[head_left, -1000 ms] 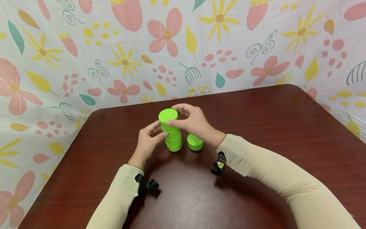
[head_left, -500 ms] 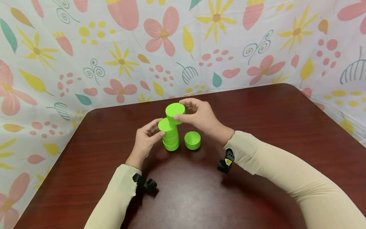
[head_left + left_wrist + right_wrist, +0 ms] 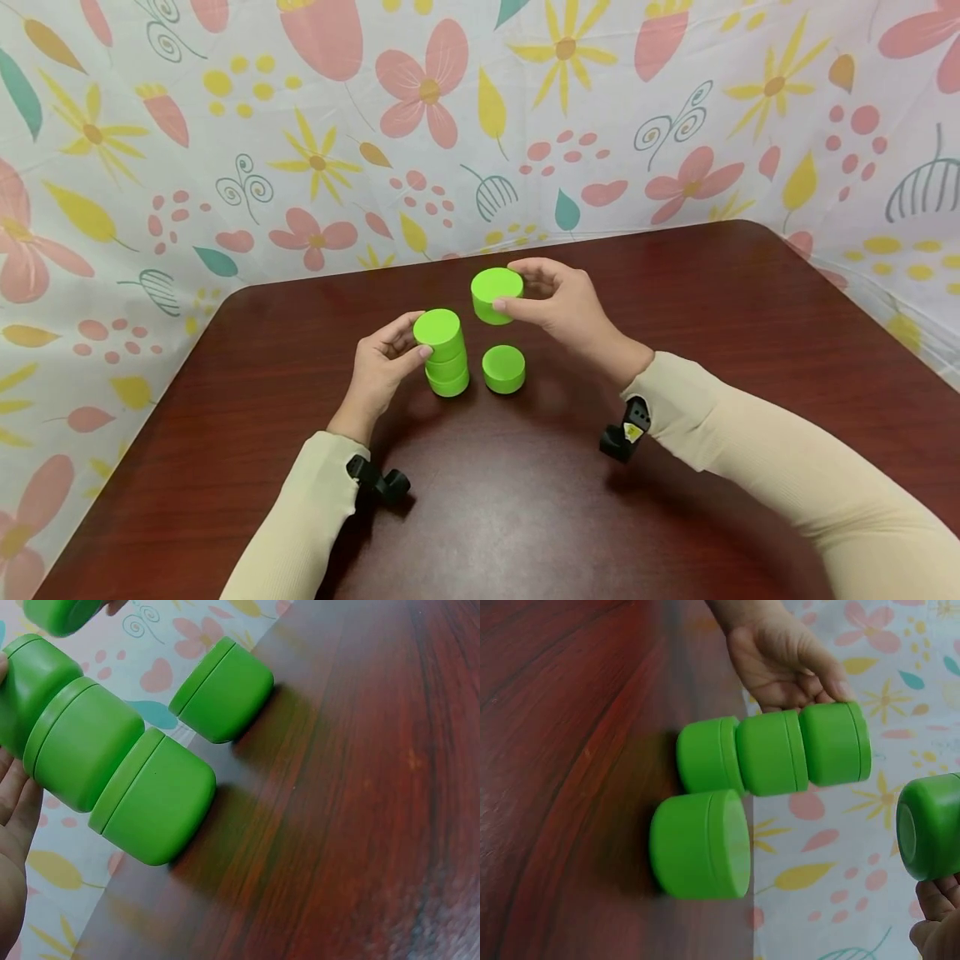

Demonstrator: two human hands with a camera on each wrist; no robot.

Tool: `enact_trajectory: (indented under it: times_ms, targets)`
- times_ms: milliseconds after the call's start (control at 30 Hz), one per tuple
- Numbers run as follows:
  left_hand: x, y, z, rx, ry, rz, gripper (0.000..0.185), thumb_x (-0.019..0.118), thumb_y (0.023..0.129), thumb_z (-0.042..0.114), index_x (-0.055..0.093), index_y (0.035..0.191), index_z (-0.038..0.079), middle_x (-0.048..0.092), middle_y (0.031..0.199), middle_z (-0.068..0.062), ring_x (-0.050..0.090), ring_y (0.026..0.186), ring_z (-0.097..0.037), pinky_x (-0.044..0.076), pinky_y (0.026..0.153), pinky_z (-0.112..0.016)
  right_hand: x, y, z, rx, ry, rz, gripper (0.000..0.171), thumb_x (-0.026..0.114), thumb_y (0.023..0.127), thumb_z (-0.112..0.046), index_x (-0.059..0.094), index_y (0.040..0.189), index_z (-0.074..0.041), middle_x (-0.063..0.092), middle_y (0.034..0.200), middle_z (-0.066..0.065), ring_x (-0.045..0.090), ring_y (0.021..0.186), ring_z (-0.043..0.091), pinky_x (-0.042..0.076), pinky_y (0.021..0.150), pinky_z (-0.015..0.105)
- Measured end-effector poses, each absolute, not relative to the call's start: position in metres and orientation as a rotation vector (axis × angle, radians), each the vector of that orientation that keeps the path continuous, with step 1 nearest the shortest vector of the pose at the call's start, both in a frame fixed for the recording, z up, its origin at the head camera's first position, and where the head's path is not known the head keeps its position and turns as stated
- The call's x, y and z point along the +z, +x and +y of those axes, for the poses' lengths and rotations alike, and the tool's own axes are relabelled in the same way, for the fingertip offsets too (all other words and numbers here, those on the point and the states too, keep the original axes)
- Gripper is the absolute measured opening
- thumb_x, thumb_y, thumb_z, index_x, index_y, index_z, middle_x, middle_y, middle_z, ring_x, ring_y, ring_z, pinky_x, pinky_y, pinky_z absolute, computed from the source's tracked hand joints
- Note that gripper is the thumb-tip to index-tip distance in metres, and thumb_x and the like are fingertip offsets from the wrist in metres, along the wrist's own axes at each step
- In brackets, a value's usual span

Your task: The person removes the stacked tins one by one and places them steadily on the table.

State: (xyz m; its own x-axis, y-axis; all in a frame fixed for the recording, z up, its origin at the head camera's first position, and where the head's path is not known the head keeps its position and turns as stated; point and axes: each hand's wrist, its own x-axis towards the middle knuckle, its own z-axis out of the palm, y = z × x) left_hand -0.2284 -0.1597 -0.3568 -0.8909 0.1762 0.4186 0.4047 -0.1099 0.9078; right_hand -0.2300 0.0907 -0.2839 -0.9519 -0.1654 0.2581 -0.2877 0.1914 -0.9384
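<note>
A green jar is pinched by thumb and fingertips of the right hand, lifted in the air at about 12 o'clock from the single jar sitting on the table. The stack of three jars is at 9 o'clock from that single jar, just beside it, and its top jar is steadied by the left hand, fingers and thumb lightly curled around it.

How this step is probably done best: the held jar is kept level, lined up straight over whatever it's going on, and lowered slowly so the base seats flat. The grip should be kept on the sides only, so nothing gets trapped underneath. The stack should be kept braced, since a bump from the right could tip it.

Orientation-wise, the jar is squat, so the cylinder axis is short. That axis is held close to vertical, lid side up, base down.
</note>
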Motion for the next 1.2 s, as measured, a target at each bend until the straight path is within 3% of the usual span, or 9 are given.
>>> enact_trajectory:
  times_ms: [567, 900, 1200]
  targets:
    - [-0.355, -0.226, -0.162, -2.127, -0.674, -1.988, 0.045, 0.065, 0.079, -0.009, 0.051, 0.121, -0.014, 0.068, 0.098, 0.006, 0.063, 0.093, -0.011, 0.052, 0.074, -0.021, -0.314, -0.219, 0.112, 1.9, 0.356, -2.335, 0.05, 0.078, 0.073, -0.016, 0.059, 0.118, -0.007, 0.066, 0.1, -0.004, 0.063, 0.089, 0.008, 0.052, 0.071, 0.02]
    - [-0.355, -0.227, -0.163, -2.112, -0.665, -2.003, 0.045, 0.064, 0.078, -0.011, 0.051, 0.121, -0.014, 0.068, 0.098, 0.007, 0.063, 0.094, -0.011, 0.052, 0.076, -0.021, -0.332, -0.214, 0.125, 1.892, 0.288, -2.377, 0.051, 0.077, 0.075, -0.015, 0.057, 0.12, -0.003, 0.063, 0.112, 0.011, 0.062, 0.093, 0.006, 0.051, 0.074, 0.018]
    - [-0.354, -0.228, -0.162, -2.119, -0.665, -1.996, 0.044, 0.064, 0.079, -0.011, 0.052, 0.121, -0.013, 0.068, 0.099, 0.006, 0.063, 0.096, -0.013, 0.052, 0.075, -0.022, -0.346, -0.215, 0.133, 1.926, 0.231, -2.344, 0.051, 0.077, 0.074, -0.01, 0.056, 0.12, -0.001, 0.063, 0.1, -0.007, 0.062, 0.089, 0.007, 0.051, 0.072, 0.015]
